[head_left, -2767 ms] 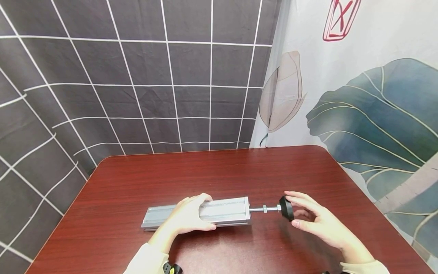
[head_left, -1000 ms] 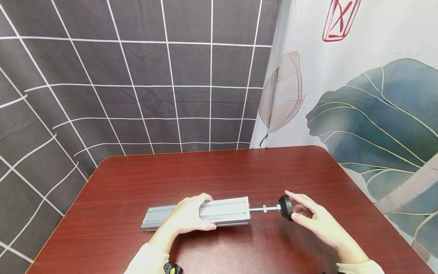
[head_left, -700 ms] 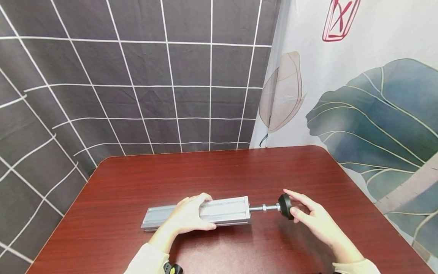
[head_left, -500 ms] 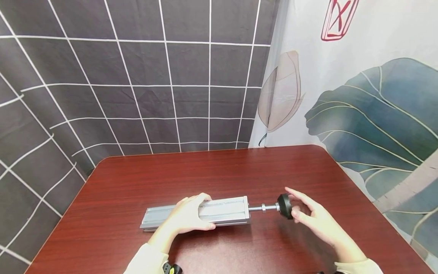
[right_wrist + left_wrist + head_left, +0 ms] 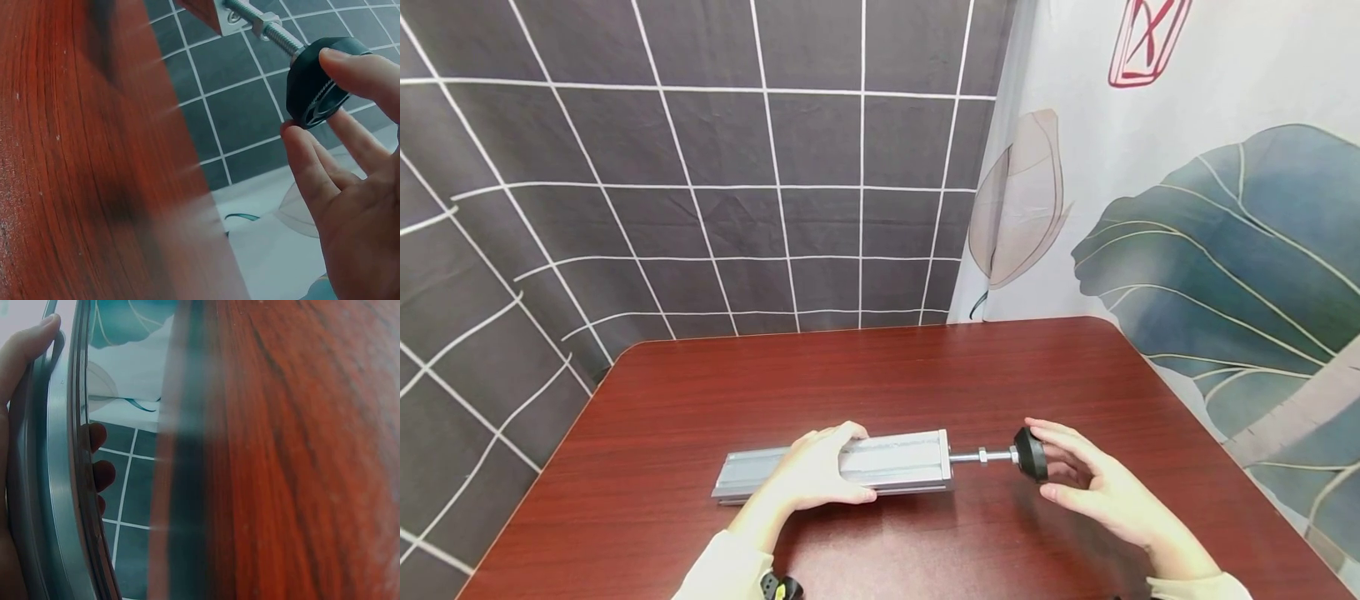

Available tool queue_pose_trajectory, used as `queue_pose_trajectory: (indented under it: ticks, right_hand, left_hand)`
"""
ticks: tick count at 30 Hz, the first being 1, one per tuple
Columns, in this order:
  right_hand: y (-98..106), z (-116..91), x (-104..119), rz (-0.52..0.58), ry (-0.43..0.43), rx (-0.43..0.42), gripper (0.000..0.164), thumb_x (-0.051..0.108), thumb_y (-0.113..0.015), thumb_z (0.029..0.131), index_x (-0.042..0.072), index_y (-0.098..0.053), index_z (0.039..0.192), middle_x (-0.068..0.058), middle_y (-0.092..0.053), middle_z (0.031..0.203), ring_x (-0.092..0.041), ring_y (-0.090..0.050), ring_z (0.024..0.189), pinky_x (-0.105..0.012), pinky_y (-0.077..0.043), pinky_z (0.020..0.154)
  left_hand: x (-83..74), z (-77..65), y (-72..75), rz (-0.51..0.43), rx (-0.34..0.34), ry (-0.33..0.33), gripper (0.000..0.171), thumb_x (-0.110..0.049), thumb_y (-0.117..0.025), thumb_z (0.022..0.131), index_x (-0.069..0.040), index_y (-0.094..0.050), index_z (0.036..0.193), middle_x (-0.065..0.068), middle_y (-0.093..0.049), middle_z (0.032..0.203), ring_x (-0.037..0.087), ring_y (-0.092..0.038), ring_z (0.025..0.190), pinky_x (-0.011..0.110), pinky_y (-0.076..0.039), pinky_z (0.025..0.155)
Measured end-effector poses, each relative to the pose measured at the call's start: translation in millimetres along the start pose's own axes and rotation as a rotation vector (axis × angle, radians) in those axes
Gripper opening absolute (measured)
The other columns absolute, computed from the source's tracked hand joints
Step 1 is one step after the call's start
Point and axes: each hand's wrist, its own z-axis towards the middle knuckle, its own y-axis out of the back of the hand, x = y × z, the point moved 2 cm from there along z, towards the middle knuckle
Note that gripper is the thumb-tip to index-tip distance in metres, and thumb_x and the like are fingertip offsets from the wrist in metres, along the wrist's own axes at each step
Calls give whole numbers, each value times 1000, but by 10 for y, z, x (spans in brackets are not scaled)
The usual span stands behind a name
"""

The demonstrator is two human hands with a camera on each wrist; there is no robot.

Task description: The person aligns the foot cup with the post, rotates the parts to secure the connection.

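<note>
Low in frame, my left hand (image 5: 816, 475) clasps the aluminium rail (image 5: 880, 462) on the surface (image 5: 880, 375) while my right hand (image 5: 1090, 483) pinches its black knob (image 5: 1030, 454).

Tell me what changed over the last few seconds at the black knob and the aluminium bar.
The right hand worked its fingers round the knob, thumb and forefinger shifting as if turning it; it pinches the rim now as at the start. The knob and threaded rod barely moved. The left hand stayed gripping the bar, which kept its place on the table.
</note>
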Motion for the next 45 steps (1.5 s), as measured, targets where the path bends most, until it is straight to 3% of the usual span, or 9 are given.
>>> queue_pose_trajectory:
  ticks: [6,10,16,30,40,45]
  right_hand:
    - [-21,-9,-5,-123,-151,-80,62,-8,-66,80,4,-43,137,3,-57,113,-15,-63,86,-23,-49,71]
    - [-55,24,-20,-166,-166,-139,58,-6,-65,81,6,-47,134,4,-60,105,-14,-62,76,-25,-49,63]
    - [-101,80,17,-79,-174,-174,52,-7,-59,85,10,-49,133,3,-61,99,-18,-61,65,-29,-51,58]
    - [-144,167,128,-40,-459,-269,33,12,-58,92,7,-53,125,-13,-58,83,-26,-57,56,-33,-49,51]
    - [-190,231,201,-15,-612,-332,38,26,-57,93,5,-51,125,-15,-57,86,-20,-52,50,-29,-44,46]
    - [-201,249,200,-7,-654,-319,39,30,-50,97,3,-50,124,-12,-61,81,-23,-57,53,-33,-49,49]
  left_hand:
    - [-12,-9,1,12,4,-7,67,-62,-75,58,-27,-55,111,-15,-62,99,11,-56,87,38,-40,84]
    - [-33,-14,7,26,11,-12,66,-60,-76,58,-27,-55,111,-13,-62,102,10,-56,88,38,-40,85]
    - [-44,-18,12,38,7,-10,66,-59,-76,58,-26,-55,112,-14,-62,102,10,-57,89,38,-40,85]
    - [-34,-2,9,73,4,-41,67,-60,-75,59,-25,-55,112,-12,-62,102,9,-58,91,37,-41,85]
    - [-39,6,6,74,19,-43,72,-60,-74,59,-26,-58,120,-10,-61,109,13,-58,101,40,-40,89]
    - [-28,-7,17,73,6,-39,71,-61,-74,59,-26,-58,118,-11,-62,107,11,-58,99,39,-43,86]
